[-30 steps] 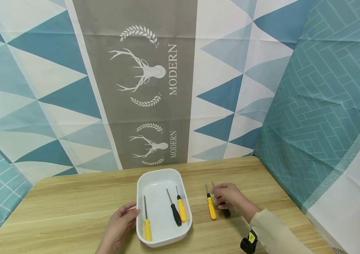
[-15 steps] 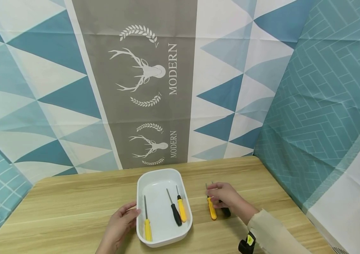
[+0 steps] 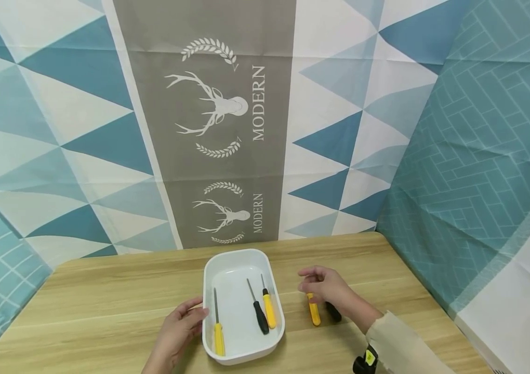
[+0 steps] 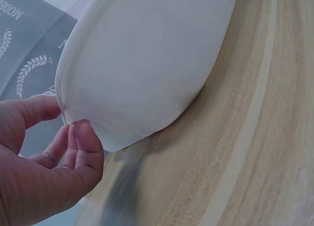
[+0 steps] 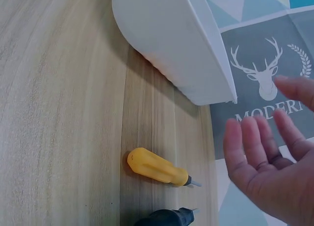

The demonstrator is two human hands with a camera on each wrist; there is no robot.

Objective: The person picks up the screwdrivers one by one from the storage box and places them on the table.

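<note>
My left hand [image 3: 177, 332] pinches the left rim of a white tray [image 3: 278, 332]; in the left wrist view its thumb and curled fingers meet at the tray's edge. Inside the tray lie a yellow screwdriver [image 3: 219, 338] at the left, plus a black screwdriver [image 3: 261, 318] and a yellow-and-black screwdriver [image 3: 269, 311] side by side at the right. My right hand [image 3: 328, 286], holding nothing, hovers with loosely bent fingers over two screwdrivers on the table. The yellow one [image 5: 156, 166] and the black-handled one [image 5: 167, 218] show apart from the hand in the right wrist view; the head view hides their shafts.
The wood-patterned table [image 3: 106, 306] extends left and right of the tray. A patterned cloth [image 3: 227, 130] hangs behind it, and a teal cloth [image 3: 461, 171] stands along the right. A black device [image 3: 365, 361] is strapped at my right wrist.
My right hand has shifted left from the black-handled screwdriver to above the yellow one. The head view has turned very slightly. The left hand and tray stay in place.
</note>
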